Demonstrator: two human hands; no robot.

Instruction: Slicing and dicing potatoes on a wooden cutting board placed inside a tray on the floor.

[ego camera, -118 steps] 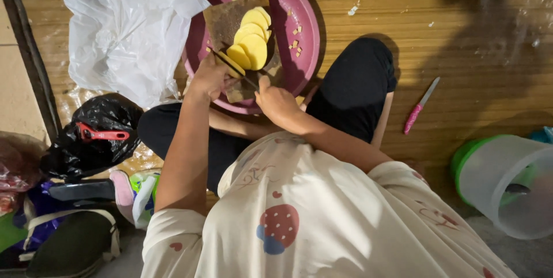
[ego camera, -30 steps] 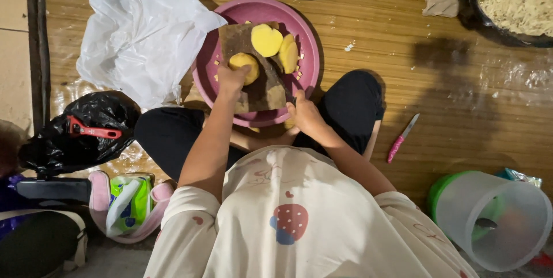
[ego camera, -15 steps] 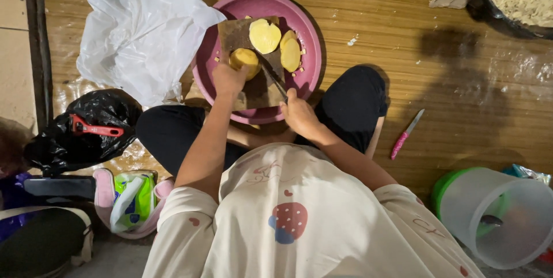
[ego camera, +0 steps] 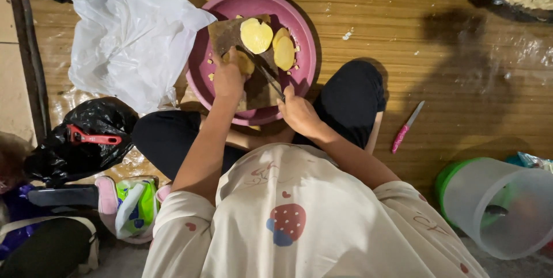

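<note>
Since half a second ago your left hand [ego camera: 228, 77] has barely shifted, still pressing down on the potato piece [ego camera: 245, 61] at the near left of the wooden cutting board [ego camera: 227, 35], while the knife [ego camera: 262, 71] now lies with its dark blade slanting from beside that piece back toward your right hand [ego camera: 298, 112]. Your left grip is clenched over the potato piece, fingers curled on top of it. Your right grip is closed around the knife handle, which is hidden inside the fist, at the near edge of the pink basin [ego camera: 299, 30]. That basin sits on the wooden floor [ego camera: 461, 65] just ahead of your crossed legs, and the board rests inside it. Two more potato halves lie cut side up on the board's far part: a round pale one [ego camera: 256, 35] and a narrower one [ego camera: 284, 53] touching its right side. Small yellow scraps dot the basin around the board. A white plastic bag [ego camera: 132, 42] lies just left of the basin, a black bag [ego camera: 80, 140] with a red-handled tool [ego camera: 92, 137] on it sits nearer your left knee, a pink-handled knife [ego camera: 406, 127] lies on the floor to your right, and a clear plastic container [ego camera: 501, 206] lies tipped on its side further right
</note>
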